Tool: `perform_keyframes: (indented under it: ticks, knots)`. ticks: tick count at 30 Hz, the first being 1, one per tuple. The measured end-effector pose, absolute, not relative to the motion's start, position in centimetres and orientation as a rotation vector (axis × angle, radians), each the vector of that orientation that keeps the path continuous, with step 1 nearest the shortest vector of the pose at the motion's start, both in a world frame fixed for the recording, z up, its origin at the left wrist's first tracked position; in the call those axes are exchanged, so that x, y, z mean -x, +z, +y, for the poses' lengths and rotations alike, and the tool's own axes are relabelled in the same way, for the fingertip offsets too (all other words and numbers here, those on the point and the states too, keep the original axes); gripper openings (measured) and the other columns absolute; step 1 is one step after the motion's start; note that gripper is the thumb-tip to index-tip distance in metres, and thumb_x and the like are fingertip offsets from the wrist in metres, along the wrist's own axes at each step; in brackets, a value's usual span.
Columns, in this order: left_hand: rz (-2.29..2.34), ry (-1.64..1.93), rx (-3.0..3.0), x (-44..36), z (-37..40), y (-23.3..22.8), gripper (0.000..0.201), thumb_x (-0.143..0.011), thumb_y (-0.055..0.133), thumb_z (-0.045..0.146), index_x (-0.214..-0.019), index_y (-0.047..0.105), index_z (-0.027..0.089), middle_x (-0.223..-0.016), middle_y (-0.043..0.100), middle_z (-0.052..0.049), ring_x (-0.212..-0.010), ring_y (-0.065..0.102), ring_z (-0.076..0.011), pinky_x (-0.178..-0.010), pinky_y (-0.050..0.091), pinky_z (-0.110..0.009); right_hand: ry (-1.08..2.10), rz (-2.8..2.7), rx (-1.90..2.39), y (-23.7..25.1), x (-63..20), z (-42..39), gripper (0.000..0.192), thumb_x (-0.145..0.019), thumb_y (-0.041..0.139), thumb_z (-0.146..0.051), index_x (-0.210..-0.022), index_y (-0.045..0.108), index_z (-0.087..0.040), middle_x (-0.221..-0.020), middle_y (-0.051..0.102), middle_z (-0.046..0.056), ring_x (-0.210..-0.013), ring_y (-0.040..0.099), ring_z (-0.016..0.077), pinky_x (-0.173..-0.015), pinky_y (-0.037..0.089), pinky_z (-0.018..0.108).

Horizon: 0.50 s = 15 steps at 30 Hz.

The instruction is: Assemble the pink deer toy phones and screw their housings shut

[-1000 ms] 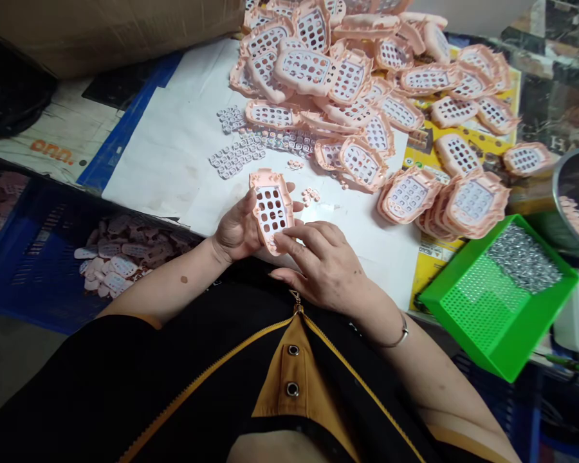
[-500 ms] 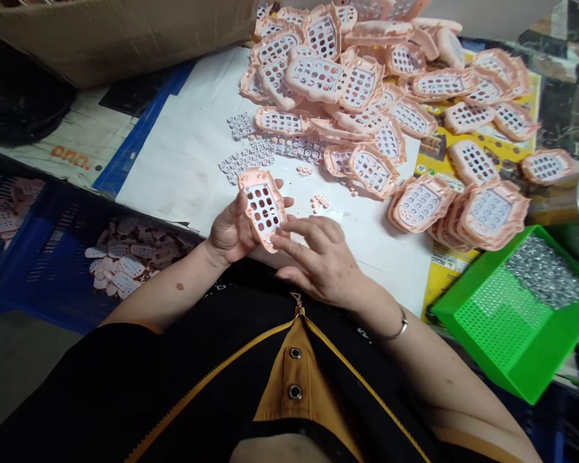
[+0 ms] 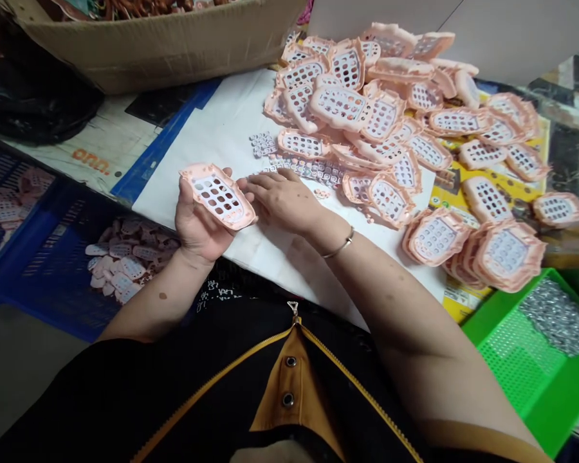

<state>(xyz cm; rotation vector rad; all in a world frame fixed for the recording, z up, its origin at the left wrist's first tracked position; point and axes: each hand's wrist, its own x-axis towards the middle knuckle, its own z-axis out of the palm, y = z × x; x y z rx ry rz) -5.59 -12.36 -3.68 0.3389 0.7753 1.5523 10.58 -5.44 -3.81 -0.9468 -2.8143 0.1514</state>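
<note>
Left of centre, the left hand (image 3: 197,228) grasps a pink shell (image 3: 219,197), best kept steady; the right hand's (image 3: 289,200) grip is unclear.

1. Assembly workshop, judging by the repeated parts.
2. Pink plastic keypad shells (image 3: 338,103) lie heaped and stacked across a papered worktable (image 3: 212,122).
3. A green basket (image 3: 550,418) holds small silvery metal pieces (image 3: 557,315).
4. Blue crates (image 3: 53,260) hold pinkish parts (image 3: 125,263).

A cardboard box (image 3: 174,54) stands beside a black bag (image 3: 38,103), near orange lettering (image 3: 92,163).
</note>
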Motion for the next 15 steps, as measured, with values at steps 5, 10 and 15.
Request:
perform_keyframes:
  ticks: [5, 10, 15]
  knots:
    - [0.696, 1.518, -0.334, 4.4, -12.8, -3.4, 0.042, -0.091, 0.054, 0.06, -0.103, 0.068, 0.022, -0.106, 0.074, -0.005, -0.099, 0.072, -0.025, -0.084, 0.062, -0.04, -0.017, -2.668, 1.029, -4.6, -14.2, -6.8, 0.037, -0.101, 0.034, -0.016, -0.117, 0.067, -0.013, -0.093, 0.075, 0.011, -0.086, 0.064, 0.0213, -0.093, 0.043, 0.039]
    - [0.62, 1.346, -0.39, 2.7, -13.4, -3.5, 0.049, -0.084, 0.063, 0.06, -0.11, 0.068, 0.019, -0.103, 0.076, -0.009, -0.099, 0.073, -0.0288, -0.083, 0.062, -0.044, 0.032, -2.288, 1.176, -5.4, -17.7, -7.5, 0.041, -0.093, 0.04, -0.009, -0.127, 0.063, -0.015, -0.111, 0.076, 0.013, -0.1, 0.07, 0.0233, -0.086, 0.051, 0.039]
    - [0.729, 1.47, -0.501, 2.7, -13.8, -3.1, 0.047, -0.082, 0.062, 0.063, -0.108, 0.068, 0.025, -0.109, 0.076, -0.006, -0.111, 0.07, -0.0291, -0.085, 0.061, -0.038, 0.033, -2.773, 0.773, -3.8, -16.2, -7.1, 0.05, -0.09, 0.049, -0.007, -0.138, 0.056, -0.017, -0.144, 0.061, 0.012, -0.133, 0.056, 0.0285, -0.1, 0.046, 0.046]
